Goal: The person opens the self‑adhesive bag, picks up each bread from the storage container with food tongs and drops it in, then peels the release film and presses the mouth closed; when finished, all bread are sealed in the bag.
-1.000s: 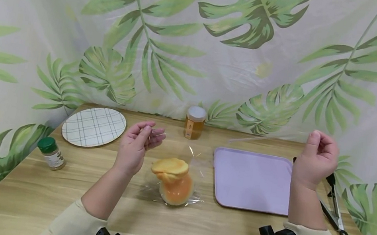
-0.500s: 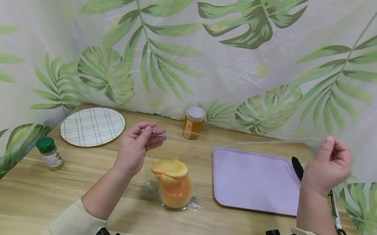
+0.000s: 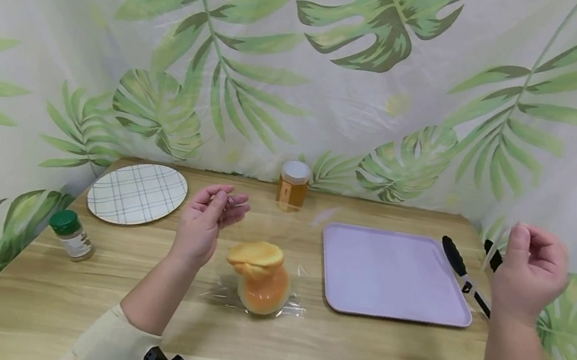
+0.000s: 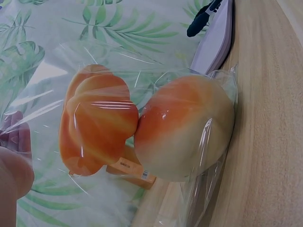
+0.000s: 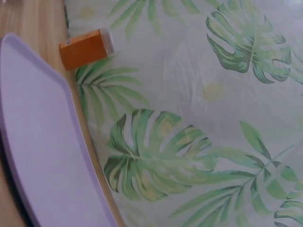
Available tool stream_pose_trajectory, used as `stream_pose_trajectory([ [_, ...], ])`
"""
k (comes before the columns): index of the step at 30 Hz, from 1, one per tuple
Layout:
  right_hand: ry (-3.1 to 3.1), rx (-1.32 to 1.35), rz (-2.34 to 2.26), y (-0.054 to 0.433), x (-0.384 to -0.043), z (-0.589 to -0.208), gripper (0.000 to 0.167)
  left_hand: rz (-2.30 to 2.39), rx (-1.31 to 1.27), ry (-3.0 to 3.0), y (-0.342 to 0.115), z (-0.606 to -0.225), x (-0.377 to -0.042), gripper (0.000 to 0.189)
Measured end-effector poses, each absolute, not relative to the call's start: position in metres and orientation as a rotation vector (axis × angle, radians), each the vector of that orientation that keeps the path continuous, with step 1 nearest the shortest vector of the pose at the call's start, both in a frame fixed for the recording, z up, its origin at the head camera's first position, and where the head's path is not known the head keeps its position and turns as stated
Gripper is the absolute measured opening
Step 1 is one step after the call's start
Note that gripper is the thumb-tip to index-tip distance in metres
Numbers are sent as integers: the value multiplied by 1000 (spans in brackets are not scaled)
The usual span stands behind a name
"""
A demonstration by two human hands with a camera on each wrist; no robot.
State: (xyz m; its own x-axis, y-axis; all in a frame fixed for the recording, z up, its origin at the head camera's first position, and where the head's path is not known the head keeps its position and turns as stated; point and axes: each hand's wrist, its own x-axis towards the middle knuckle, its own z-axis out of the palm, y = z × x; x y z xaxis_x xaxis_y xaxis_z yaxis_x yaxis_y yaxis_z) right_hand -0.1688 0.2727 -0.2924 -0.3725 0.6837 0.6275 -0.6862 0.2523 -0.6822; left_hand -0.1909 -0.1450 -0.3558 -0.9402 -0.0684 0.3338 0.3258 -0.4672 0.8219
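In the head view my left hand (image 3: pixel 210 218) pinches the top of a clear plastic bag (image 4: pixel 52 94) between thumb and fingers. Two pieces of bread show inside it: a lumpy roll (image 3: pixel 255 258) above and a round bun (image 3: pixel 264 290) below. The bag's bottom lies on the table. Off to the right, my raised right hand (image 3: pixel 530 275) has its thumb and curled fingers together, pinching a thin translucent strip (image 3: pixel 490 251) that shows faintly beside them. No part of that hand appears in the right wrist view.
A lilac tray (image 3: pixel 397 275) lies right of the bread, with black-tipped tongs (image 3: pixel 454 259) at its right edge. Behind stands a honey jar (image 3: pixel 292 188). On the left are a checked plate (image 3: pixel 137 192) and a green-capped seasoning jar (image 3: pixel 71 235). A leaf-patterned curtain (image 3: pixel 254 107) hangs at the back.
My right hand has moved farther right and slightly down; the strip that stretched leftward from it no longer spans the tray's back. The left hand has stayed nearly still. More of the tongs shows.
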Motion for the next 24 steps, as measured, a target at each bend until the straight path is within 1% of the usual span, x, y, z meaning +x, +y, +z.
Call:
stream_pose_trajectory([
  [6, -1587, 209, 1301, 290, -143, -306, 22, -2478, -394, -1454, -146, -356, -191, 16],
  [8, -1678, 260, 1230, 295, -133, -309, 21, -2478, -400, -1454, -146, -357, -191, 16],
  [10, -1748, 297, 1174, 298, -124, -312, 15, -2483, -408, -1449, -146, -357, -191, 16],
  [13, -1828, 295, 1101, 304, -109, -314, 19, -2487, -416, -1440, -145, -357, -191, 16],
  [18, -1901, 295, 995, 311, -85, -312, 30, -2484, -394, -1449, -145, -357, -191, 15],
  [19, -1910, 310, 988, 312, -80, -312, 25, -2483, -383, -1454, -145, -357, -191, 14],
  [21, -1961, 315, 954, 313, -71, -312, 23, -2482, -367, -1459, -145, -357, -191, 14],
  [24, -2053, 382, 875, 316, -58, -314, 14, -2481, -355, -1460, -145, -356, -190, 13],
])
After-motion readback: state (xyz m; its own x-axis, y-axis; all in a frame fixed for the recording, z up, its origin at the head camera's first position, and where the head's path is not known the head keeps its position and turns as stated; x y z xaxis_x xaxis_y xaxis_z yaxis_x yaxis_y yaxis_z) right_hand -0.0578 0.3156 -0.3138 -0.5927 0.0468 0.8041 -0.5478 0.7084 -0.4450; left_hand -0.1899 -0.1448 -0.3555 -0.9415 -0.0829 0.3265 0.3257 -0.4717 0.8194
